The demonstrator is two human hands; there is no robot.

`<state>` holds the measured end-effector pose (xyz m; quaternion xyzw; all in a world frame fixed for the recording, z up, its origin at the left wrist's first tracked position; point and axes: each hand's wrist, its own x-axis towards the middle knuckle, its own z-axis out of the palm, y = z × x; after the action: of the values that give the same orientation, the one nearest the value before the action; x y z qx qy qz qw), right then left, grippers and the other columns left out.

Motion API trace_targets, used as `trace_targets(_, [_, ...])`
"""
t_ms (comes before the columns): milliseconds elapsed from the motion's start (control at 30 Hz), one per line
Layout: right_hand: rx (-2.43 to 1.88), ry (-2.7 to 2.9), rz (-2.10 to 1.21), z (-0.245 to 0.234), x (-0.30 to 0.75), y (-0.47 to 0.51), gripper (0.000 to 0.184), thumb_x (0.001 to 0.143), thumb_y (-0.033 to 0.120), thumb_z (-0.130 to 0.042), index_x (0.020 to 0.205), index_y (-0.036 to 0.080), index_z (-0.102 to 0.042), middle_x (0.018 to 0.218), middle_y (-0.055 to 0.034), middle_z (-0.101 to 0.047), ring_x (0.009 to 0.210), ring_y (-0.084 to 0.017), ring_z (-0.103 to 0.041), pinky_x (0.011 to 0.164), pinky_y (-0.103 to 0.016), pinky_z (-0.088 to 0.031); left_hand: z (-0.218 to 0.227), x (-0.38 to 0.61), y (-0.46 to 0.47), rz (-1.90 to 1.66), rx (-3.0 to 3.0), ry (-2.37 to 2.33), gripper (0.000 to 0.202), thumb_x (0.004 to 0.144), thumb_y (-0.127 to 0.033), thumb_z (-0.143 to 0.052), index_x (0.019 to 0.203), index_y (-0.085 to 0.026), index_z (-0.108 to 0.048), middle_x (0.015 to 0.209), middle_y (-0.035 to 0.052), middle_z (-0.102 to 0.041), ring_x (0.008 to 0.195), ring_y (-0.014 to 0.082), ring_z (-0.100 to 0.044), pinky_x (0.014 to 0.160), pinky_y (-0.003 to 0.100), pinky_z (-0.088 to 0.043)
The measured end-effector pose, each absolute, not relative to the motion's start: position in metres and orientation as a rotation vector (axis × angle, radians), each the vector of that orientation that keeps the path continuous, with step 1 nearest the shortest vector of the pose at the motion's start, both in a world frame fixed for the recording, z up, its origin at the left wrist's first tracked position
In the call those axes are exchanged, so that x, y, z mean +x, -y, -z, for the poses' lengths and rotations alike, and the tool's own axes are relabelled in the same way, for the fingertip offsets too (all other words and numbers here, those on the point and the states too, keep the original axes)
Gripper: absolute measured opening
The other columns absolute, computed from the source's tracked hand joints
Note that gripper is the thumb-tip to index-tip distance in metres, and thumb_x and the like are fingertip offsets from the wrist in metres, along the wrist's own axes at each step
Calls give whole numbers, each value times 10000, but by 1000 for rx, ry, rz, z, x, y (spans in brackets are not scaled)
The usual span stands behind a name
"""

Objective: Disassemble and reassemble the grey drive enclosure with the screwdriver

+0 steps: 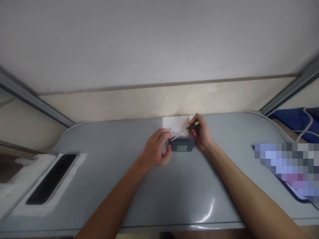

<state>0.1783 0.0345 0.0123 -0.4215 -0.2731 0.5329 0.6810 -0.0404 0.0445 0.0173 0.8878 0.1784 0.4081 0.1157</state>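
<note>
Back wall: we've got a big plain greyish-white panel (159,39) across the top, a few tiny specks on it
Lower strip: a cream band (139,102) under that, with a darker seam (174,85) running along between the two
Frame: grey left bar (37,102) and right bar (286,93), both slanting in our view toward the desk's back corners
Desk: ours is smooth and grey, a wide top (94,149) with rounded back corners
Right side: past the bar we can see something blue (286,121) plus pale cables (309,122)
Light: kinda dim, but we get a curved glare streak (208,212) near the front edge
</note>
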Motion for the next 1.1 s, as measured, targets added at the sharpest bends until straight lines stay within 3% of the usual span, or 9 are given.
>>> trace_targets(467, [-969,594,-1195,-14,180,-34,401,828,573,-680,681,227,-543,417,84,-361,347,-65,-274,376,-222,-205,-20,-41,-44,-1180,2659,-523,179,798,-122,-531,949,-212,-563,989,86,-605,836,201,-584,730,352,-522])
trace_targets(667, [-961,542,-1082,-10,188,-40,413,834,564,-670,655,212,-551,530,48,-506,367,-49,-282,373,-228,-199,-18,-42,-45,-1264,2679,-507,155,775,-96,-534,868,-213,-572,958,82,-623,771,185,-571,670,338,-501])
trace_targets(867, [-1255,626,-720,-1,193,-44,447,901,574,-639,648,207,-611,569,14,-575,443,-92,-453,432,-242,-344,-18,-41,-47,-1313,2725,-549,198,803,-74,-504,881,-211,-624,886,62,-635,699,165,-553,631,319,-474])
trace_targets(1100, [-1309,820,-653,-1,188,-40,446,962,557,-583,685,213,-654,490,31,-521,468,-117,-472,499,-251,-377,-18,-43,-49,-1387,2735,-566,223,855,-59,-501,957,-205,-635,902,57,-631,735,162,-576,656,305,-491])
